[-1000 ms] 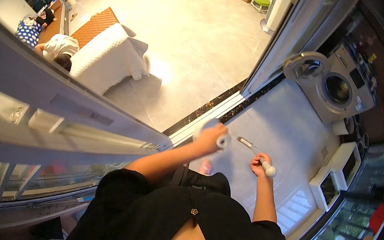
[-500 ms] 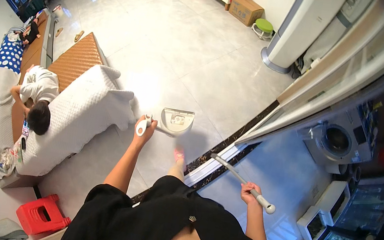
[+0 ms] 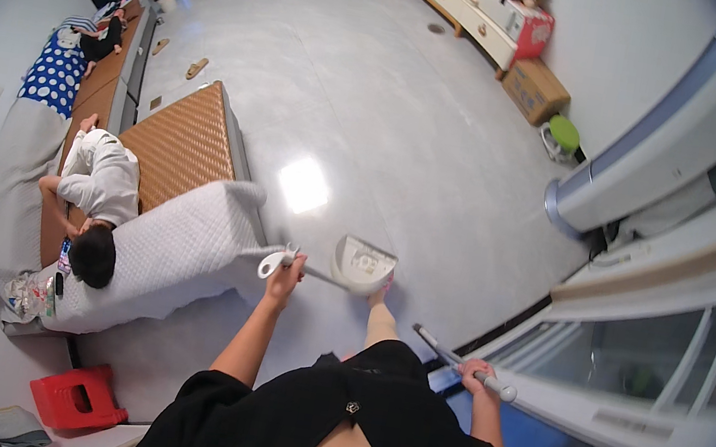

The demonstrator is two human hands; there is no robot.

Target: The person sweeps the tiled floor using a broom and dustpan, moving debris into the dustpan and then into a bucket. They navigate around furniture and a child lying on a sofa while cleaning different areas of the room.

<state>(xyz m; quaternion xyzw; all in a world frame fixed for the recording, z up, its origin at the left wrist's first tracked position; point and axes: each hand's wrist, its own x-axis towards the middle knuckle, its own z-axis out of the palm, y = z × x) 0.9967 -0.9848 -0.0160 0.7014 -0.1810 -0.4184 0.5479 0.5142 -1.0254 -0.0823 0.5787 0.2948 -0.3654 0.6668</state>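
My left hand (image 3: pixel 284 279) is closed round the upper handle of a long-handled white dustpan (image 3: pixel 363 265), just below its looped white grip. The dustpan's scoop is low, over the floor by my foot, and looks to hold nothing large. My right hand (image 3: pixel 475 374) grips a grey pole (image 3: pixel 437 343) near its rounded pale end. The pole slants down and forward on my right; no bristles or head show on it. Both arms are held apart in front of my black top.
To the left, one person (image 3: pixel 97 182) lies on a quilt-covered sofa (image 3: pixel 172 241), another (image 3: pixel 101 42) farther back. A red stool (image 3: pixel 78 396) stands behind. Ahead right are a cardboard box (image 3: pixel 536 91), a green stool (image 3: pixel 563 134) and a tall white unit (image 3: pixel 633 141). A sliding-door frame (image 3: pixel 626 420) borders my right.
My view has turned to the right and I have moved past the door threshold into the tiled room. Both hands keep their hold on the dustpan and the pole.
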